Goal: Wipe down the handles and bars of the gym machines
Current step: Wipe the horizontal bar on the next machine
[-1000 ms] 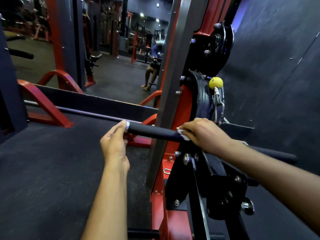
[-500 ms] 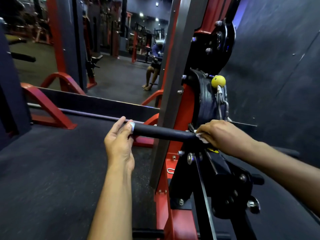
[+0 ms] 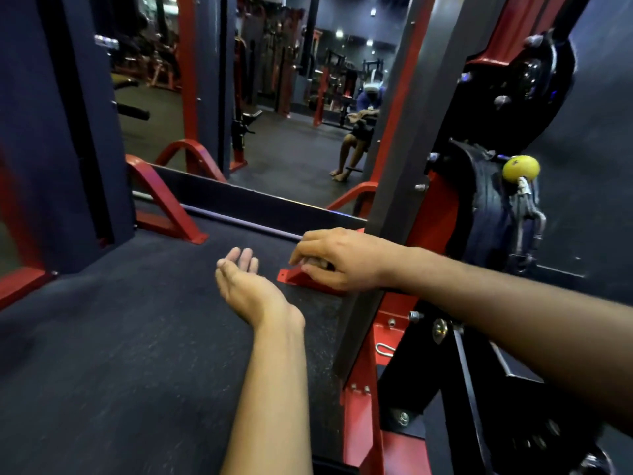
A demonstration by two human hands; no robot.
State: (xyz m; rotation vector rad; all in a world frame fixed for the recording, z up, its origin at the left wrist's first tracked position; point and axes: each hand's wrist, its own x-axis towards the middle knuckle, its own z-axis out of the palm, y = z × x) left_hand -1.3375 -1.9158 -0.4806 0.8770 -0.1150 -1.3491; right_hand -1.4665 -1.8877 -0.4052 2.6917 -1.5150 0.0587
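- The right grip (image 3: 337, 260) covers whatever its curled fingers close on; whether anything lies inside cannot be told.
- The left grip (image 3: 241, 281) is motion-blurred at the fingertips.
- Below the right grip, the machine's black bracket (image 3: 513, 423) runs off the bottom edge.
- Far beyond the grips, a seated person (image 3: 363, 132) is half hidden behind the grey upright (image 3: 394, 186).

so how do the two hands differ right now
The left hand is open, palm turned up, fingers straight and holding nothing; the right hand is knuckles up with fingers curled under, seemingly round something small that I cannot make out. The left hand sits nearer the camera over the dark floor; the right hand reaches across beside the machine's grey upright. Both are bare.
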